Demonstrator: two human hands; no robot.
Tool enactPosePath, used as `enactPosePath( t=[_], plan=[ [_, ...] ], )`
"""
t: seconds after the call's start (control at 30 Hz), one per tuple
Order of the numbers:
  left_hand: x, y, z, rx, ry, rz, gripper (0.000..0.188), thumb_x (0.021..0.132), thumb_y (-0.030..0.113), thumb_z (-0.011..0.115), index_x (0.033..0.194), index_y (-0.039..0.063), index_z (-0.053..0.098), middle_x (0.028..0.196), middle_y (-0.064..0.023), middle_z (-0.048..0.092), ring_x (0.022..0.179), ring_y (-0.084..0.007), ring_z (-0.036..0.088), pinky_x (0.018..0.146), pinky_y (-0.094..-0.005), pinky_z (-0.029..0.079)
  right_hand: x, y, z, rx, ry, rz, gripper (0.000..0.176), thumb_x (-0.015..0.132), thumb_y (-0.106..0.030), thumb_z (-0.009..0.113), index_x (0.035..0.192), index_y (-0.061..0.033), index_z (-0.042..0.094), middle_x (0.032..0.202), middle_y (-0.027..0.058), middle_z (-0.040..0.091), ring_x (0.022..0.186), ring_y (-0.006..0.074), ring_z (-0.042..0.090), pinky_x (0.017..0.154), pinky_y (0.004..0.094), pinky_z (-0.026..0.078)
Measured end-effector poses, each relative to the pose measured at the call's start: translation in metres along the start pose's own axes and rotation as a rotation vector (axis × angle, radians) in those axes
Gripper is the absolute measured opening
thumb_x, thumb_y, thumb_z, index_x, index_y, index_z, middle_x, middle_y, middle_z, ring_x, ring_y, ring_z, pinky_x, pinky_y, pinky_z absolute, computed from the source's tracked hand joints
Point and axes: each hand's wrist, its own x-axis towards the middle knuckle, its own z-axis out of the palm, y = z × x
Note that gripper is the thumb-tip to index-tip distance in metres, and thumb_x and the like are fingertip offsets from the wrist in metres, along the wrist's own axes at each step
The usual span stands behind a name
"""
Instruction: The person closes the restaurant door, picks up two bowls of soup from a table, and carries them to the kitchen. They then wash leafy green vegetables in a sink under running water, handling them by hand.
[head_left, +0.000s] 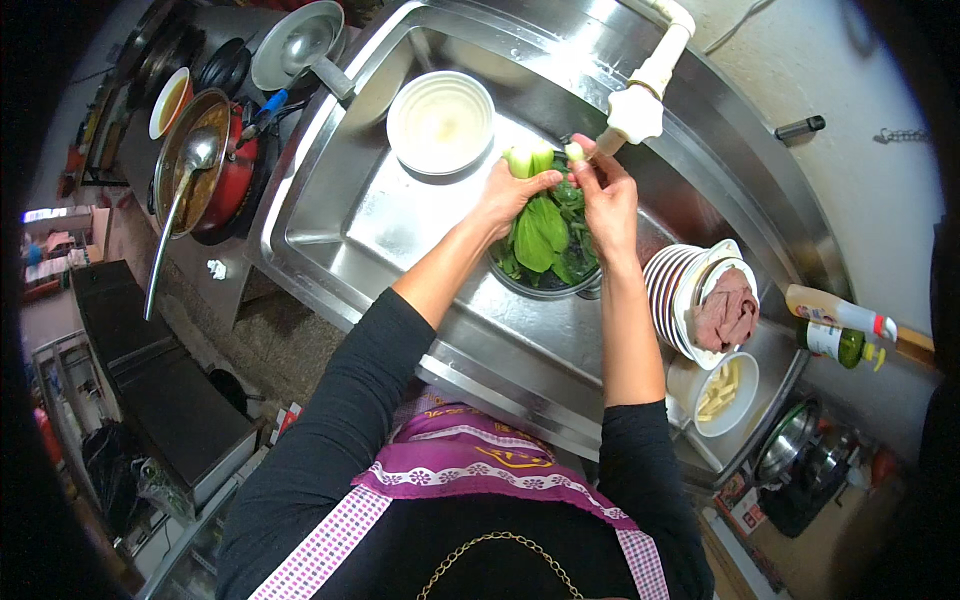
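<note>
My left hand grips a bunch of leafy greens with pale green stem ends, probably bok choy, held over a round metal pot. More wet leaves fill the pot, which stands in a stainless steel sink. Between the thumb and fingers of my right hand is a small pale green stem piece, just below the white tap. Whether that piece is joined to a leaf is hidden by my fingers.
A white bowl of cloudy liquid sits in the sink's far left. Stacked plates, a pinkish-brown cloth or sliced meat and a tub of pale strips stand at right. A red pot with a ladle is at left.
</note>
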Motion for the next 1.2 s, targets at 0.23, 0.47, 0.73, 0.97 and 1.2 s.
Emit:
enactPosePath(
  t=[0.23,0.47,0.73,0.97,1.2],
  plan=[
    [-0.001,-0.011,0.002,-0.123,-0.179,0.044,0.051,0.074,0.031,0.082,0.109,0.004,0.058,0.097,-0.0005,0.062,0.09,-0.0117,0.059,0.079,-0.0282,0.051,-0.016,-0.016,0.004,0.107,0.026,0.104,0.02,0.082,-0.004,0.07,0.1,0.0029,0.064,0.088,0.0043,0.067,0.078,0.0102,0.061,0.074,0.0237,0.048],
    [-0.003,-0.008,0.005,-0.116,-0.262,0.046,0.044,0.076,0.025,0.081,0.107,0.004,0.058,0.098,-0.0021,0.062,0.089,-0.0123,0.06,0.079,-0.027,0.051,-0.014,-0.017,0.0,0.027,-0.024,-0.042,0.011,0.083,-0.005,0.069,0.09,0.0006,0.064,0.079,0.0026,0.066,0.07,0.0075,0.059,0.066,0.0222,0.049],
    [0.003,0.002,0.018,-0.114,-0.232,-0.029,0.026,0.076,0.006,0.075,0.098,0.003,0.061,0.087,-0.0042,0.064,0.077,-0.0143,0.063,0.071,-0.028,0.051,-0.014,0.008,-0.023,0.041,0.01,-0.033,0.01,0.087,-0.008,0.066,0.094,-0.0008,0.065,0.081,0.0015,0.065,0.067,0.006,0.056,0.06,0.0221,0.046],
    [0.061,0.009,0.057,0.735,-0.309,0.359,0.036,0.07,0.019,0.078,0.099,0.002,0.065,0.083,-0.0062,0.067,0.074,-0.0166,0.061,0.071,-0.0331,0.048,-0.017,0.078,-0.075,0.108,0.311,0.279,0.01,0.091,-0.013,0.062,0.092,-0.0043,0.066,0.077,-0.0003,0.062,0.062,0.0062,0.054,0.056,0.0184,0.042],
    [0.068,0.014,0.049,0.593,-0.09,0.449,0.034,0.068,0.016,0.079,0.097,0.003,0.064,0.09,-0.0067,0.069,0.083,-0.0162,0.064,0.078,-0.0302,0.05,-0.04,0.154,-0.035,-0.761,-0.037,0.073,0.018,0.084,-0.019,0.064,0.092,-0.0042,0.069,0.084,0.0214,0.067,0.079,0.0383,0.065,0.071,0.0437,0.051]
  ],
)
